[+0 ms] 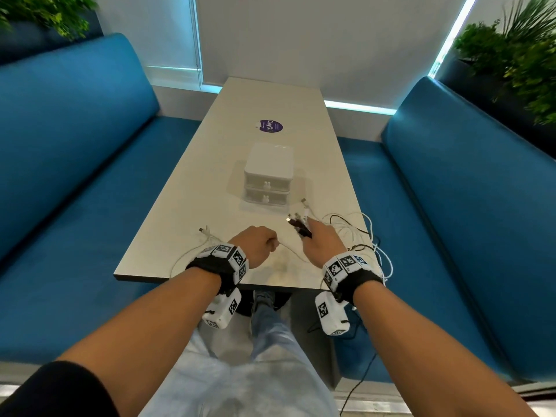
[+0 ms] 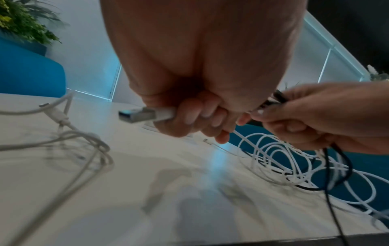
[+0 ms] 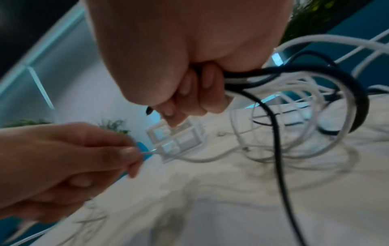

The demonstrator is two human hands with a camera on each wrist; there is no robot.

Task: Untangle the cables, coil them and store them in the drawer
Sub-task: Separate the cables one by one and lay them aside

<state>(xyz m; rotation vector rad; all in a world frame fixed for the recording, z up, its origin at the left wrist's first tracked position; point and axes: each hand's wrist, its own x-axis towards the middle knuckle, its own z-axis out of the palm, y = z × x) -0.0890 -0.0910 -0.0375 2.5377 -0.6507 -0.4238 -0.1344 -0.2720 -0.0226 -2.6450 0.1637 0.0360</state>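
White cable (image 2: pixel 250 141): left hand (image 1: pixel 255 245) has its fingers (image 2: pixel 189 114) clenched round the plug end (image 2: pixel 145 114).
Right hand (image 1: pixel 323 243): grasps a bunch of black and white plugs (image 1: pixel 298 224).
Tangle (image 1: pixel 361 239): on the table (image 1: pixel 210 182), near right edge.
Drawers (image 1: pixel 267 179): closed, mid-table.

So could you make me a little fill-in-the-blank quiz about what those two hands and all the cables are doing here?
1. The left hand grips a white cable ending in a ____ plug.
2. The right hand holds a bundle of white and ____ cables.
3. The drawer unit has ____ drawers, both closed.
4. The benches beside the table are ____.

Missing words: USB; black; two; blue
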